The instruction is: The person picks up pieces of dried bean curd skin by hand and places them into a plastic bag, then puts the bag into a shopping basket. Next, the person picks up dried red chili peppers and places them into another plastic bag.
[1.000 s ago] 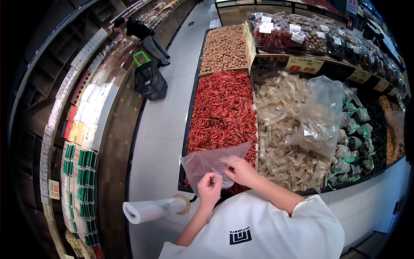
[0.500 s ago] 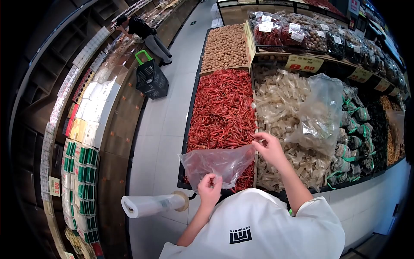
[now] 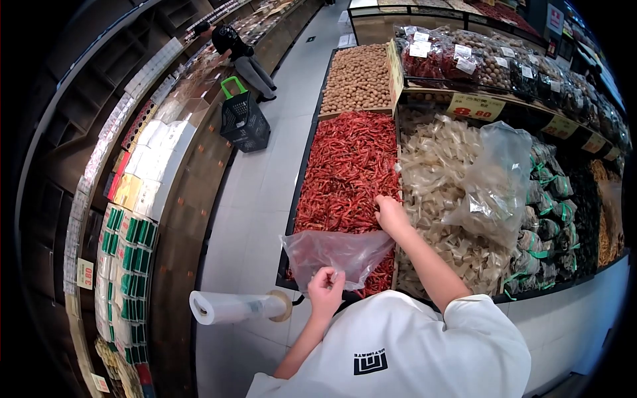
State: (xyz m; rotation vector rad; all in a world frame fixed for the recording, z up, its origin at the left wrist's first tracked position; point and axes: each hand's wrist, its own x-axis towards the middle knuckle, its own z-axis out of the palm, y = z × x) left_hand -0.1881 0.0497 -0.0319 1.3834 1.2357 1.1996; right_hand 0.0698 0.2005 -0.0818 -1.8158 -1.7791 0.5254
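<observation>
My left hand (image 3: 325,285) pinches the near edge of a clear plastic bag (image 3: 332,251). The bag spreads over the front part of a bin of dried red chilies (image 3: 345,169). Just past the bag's right corner, my right hand (image 3: 391,213) is at the right side of the chilies, its fingers curled together. Whatever those fingertips may hold is hidden. Right of the divider lies a heap of pale, translucent dried pieces (image 3: 434,149), with a large clear plastic bag (image 3: 497,179) resting on top.
A roll of plastic bags (image 3: 239,308) sticks out at the bin's front left. Walnuts (image 3: 358,76) fill the bin behind the chilies. Dark bundles tied in green (image 3: 547,219) lie to the right. A person (image 3: 235,56) stands across the aisle beside a black shopping basket (image 3: 244,123).
My right hand has let go of the bag's right corner and moved left and slightly away over the chilies. My left hand still pinches the bag. The view has shifted slightly.
</observation>
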